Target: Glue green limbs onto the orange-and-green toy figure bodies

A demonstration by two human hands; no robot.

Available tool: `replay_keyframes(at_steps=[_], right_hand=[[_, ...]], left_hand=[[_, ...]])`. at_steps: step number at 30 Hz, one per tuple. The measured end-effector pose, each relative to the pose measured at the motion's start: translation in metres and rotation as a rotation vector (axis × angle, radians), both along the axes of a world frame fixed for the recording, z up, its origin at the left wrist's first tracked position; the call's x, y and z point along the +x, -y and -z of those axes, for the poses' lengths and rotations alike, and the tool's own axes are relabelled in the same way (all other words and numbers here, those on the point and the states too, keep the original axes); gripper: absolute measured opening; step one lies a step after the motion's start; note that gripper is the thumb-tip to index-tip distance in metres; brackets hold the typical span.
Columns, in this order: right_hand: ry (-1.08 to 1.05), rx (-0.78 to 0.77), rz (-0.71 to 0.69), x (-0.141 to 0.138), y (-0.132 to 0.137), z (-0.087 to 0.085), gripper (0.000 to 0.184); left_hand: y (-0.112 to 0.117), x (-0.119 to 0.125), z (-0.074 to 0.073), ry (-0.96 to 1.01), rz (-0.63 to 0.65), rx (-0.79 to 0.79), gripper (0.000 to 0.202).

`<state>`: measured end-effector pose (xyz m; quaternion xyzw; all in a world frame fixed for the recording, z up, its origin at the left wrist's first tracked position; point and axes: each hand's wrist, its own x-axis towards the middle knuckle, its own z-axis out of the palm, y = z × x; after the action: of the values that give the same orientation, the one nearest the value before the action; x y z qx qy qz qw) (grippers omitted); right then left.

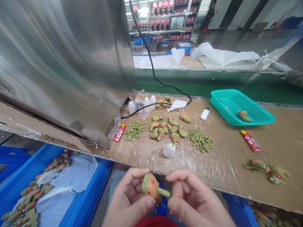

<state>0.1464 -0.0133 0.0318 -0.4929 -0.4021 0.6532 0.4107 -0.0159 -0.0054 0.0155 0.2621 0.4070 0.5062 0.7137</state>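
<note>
Low in the middle, my left hand (133,200) is closed around a small figurine (151,184) with an orange head and a green cap. A slim green arm piece (163,192) sticks out from its side toward my right hand (193,200). The right fingers are curled, thumb and a fingertip at the tip of that piece; the index finger stands apart. On the bench beyond lie several similar figurines (165,128). Piles of loose green pieces lie to their left (134,130) and right (201,140). A white squeeze bottle (169,150) with a yellowish tip lies nearest my hands.
The cardboard-covered bench (227,160) holds a teal basket (258,119) with a figurine inside, red packets (251,142), small bottles (146,104) and a black cable (153,74). A metal housing (71,63) rises at left. A blue crate (78,201) of figurines stands lower left.
</note>
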Motion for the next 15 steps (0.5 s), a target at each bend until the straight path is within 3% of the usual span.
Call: replay_keyframes(at_steps=[4,7,9,12,15], right_hand=[[0.508,0.285,0.23,0.014,-0.029,0.039,0.037],[0.717,0.379,0.234,0.018,-0.057,0.073,0.048],[0.762,0.415,0.225,0.018,-0.069,0.085,0.039],[0.761,0.456,0.22,0.015,-0.071,0.081,0.021],[0.635,0.423,0.165,0.013,-0.052,0.058,0.025]], left_hand=[[-0.006,-0.007,0.004,0.186,0.106,-0.112,0.035],[-0.006,-0.011,0.002,0.296,0.166,-0.126,0.034],[-0.005,-0.012,0.0,0.349,0.187,-0.123,0.033],[-0.004,-0.015,-0.002,0.347,0.171,-0.117,0.031],[-0.004,-0.018,-0.001,0.255,0.112,-0.133,0.031]])
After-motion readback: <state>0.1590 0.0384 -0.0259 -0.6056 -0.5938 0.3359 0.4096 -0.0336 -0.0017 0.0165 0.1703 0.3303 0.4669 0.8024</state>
